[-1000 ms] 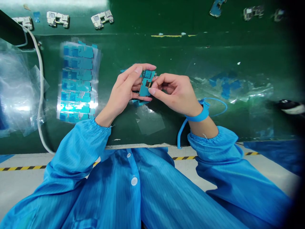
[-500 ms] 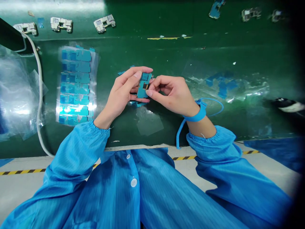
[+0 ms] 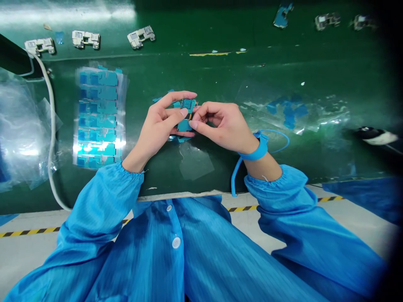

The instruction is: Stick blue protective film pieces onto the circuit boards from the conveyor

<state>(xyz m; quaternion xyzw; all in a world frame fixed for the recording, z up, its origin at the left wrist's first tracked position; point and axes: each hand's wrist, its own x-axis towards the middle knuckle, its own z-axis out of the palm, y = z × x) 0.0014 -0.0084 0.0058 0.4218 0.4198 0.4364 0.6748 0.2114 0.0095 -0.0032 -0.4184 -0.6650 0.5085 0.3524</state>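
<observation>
A small circuit board (image 3: 184, 125) with a blue face is held upright over the bench, between my two hands. My left hand (image 3: 162, 119) grips it from the left, thumb across its middle and fingers behind and around its ends. At the board's right edge, my right hand (image 3: 222, 126) has thumb and forefinger pinched together against it. Whether a small piece sits in that pinch is hidden. Blue film scraps (image 3: 181, 138) lie beneath the hands. To the left is a clear sheet (image 3: 124, 105) carrying rows of blue film pieces.
Several boards, among them a pale one (image 3: 86, 40) and a blue-faced one (image 3: 282, 16), lie along the back of the green bench (image 3: 220, 79). A white cable (image 3: 53, 126) runs down the left. Blue scraps (image 3: 288, 111) lie at right. A coiled blue cord (image 3: 233, 180) hangs from my wristband.
My left thumb has slid from the board's upper edge down onto its middle. My right hand stays at the right edge. The whole view has shifted slightly.
</observation>
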